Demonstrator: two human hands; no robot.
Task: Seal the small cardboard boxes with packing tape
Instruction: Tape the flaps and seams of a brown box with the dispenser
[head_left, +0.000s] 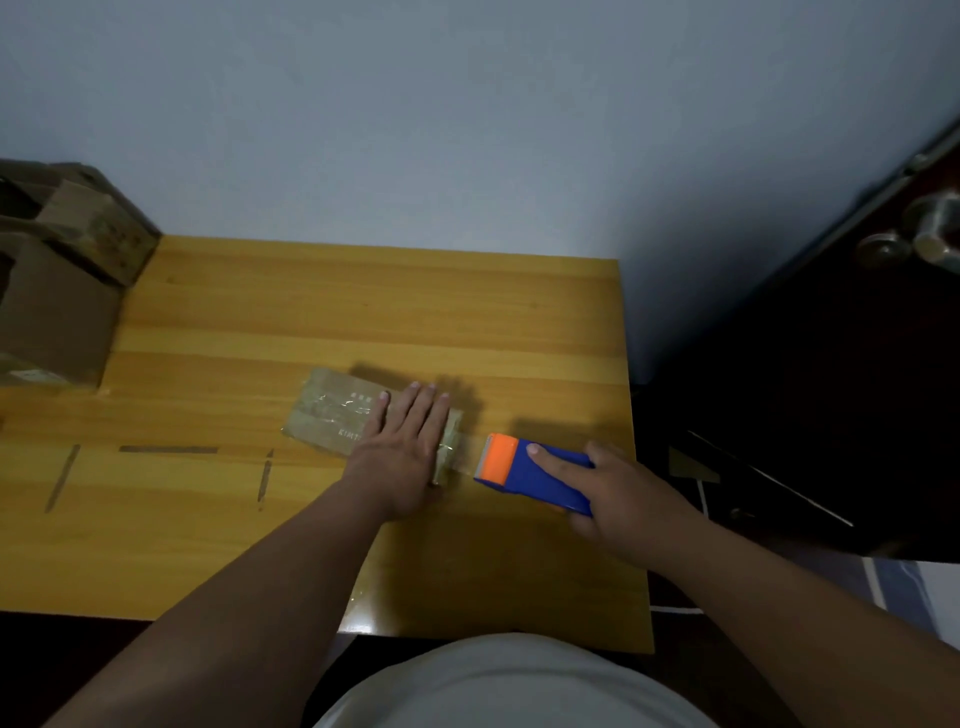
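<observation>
A small flat cardboard box (332, 413) lies on the wooden table (363, 312), with shiny clear tape across its top. My left hand (402, 447) presses flat on the box's right half, fingers straight. My right hand (618, 493) grips a blue tape dispenser (540, 475) with an orange head, index finger laid along its top. The dispenser sits just right of the box. A strip of clear tape (465, 452) stretches from the box's right edge to the orange head.
Several larger cardboard boxes (57, 280) are stacked at the table's left edge. A dark door with a metal handle (930, 234) stands to the right. Dark marks (166, 449) streak the tabletop at the left. The wall is right behind the table.
</observation>
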